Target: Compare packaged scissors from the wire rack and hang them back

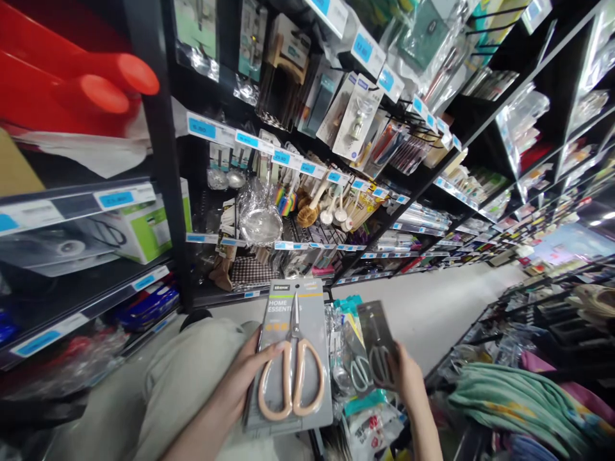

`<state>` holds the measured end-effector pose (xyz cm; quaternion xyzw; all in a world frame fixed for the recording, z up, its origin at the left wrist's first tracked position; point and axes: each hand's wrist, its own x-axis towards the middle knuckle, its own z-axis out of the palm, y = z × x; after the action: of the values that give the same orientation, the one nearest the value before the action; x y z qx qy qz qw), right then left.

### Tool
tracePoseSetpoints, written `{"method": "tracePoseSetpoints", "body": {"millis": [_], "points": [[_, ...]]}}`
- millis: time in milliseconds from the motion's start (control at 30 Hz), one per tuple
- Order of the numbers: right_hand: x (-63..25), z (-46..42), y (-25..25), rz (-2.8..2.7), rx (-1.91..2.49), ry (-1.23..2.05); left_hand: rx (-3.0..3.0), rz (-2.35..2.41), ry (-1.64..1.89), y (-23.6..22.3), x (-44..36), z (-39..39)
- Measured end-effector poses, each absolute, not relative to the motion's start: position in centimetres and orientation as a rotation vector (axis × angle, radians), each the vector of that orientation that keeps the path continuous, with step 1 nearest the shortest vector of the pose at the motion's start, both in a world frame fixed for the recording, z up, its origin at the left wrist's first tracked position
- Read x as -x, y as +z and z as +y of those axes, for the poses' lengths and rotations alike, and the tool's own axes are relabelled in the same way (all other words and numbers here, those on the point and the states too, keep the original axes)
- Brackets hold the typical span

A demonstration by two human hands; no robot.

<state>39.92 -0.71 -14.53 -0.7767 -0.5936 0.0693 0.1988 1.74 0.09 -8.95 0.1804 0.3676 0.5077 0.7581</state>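
My left hand (252,365) grips the left edge of a grey carded pack of scissors (310,320), its thumb lying over the front. The scissors inside have peach handles and point upward, facing me. My right hand (406,374) is closed on the right side of a smaller, dark pack of scissors (377,326) with grey handles. Its fingers are partly hidden by that pack. Just left of the dark pack, another packaged pair of scissors (359,371) with pale green handles stands among other packets. A clear and teal bag (372,426) lies below both hands.
Shelving with hanging utensils rises ahead, including a strainer (261,221) and a brush (307,214). Red items (72,77) fill the upper left shelf. Green cloth (523,400) bulges from the right-hand display. A pale floor aisle (432,307) runs between the rows.
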Motion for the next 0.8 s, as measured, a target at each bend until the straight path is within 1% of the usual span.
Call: {"method": "tracePoseSetpoints", "body": {"millis": [100, 200, 533, 700, 800], "points": [[-39.8, 1.1, -16.7, -2.179, 2.552, 0.068, -0.37, 0.834, 1.133, -8.5, -1.9, 0.0], [-38.9, 2.4, -19.0, -2.32, 2.678, -0.029, -0.358, 0.864, 1.15, -8.4, -2.1, 0.0], [-38.6, 5.7, -26.9, -2.226, 2.698, -0.011, -0.365, 0.872, 1.15, -8.4, -2.2, 0.1], [-38.9, 5.6, -28.2, -2.093, 2.735, -0.104, -0.384, 0.919, 1.129, -8.2, -2.2, 0.2], [-39.0, 5.4, -28.4, -1.992, 2.801, -0.065, -0.372, 0.911, 1.125, -8.1, -2.2, 0.2]]}}
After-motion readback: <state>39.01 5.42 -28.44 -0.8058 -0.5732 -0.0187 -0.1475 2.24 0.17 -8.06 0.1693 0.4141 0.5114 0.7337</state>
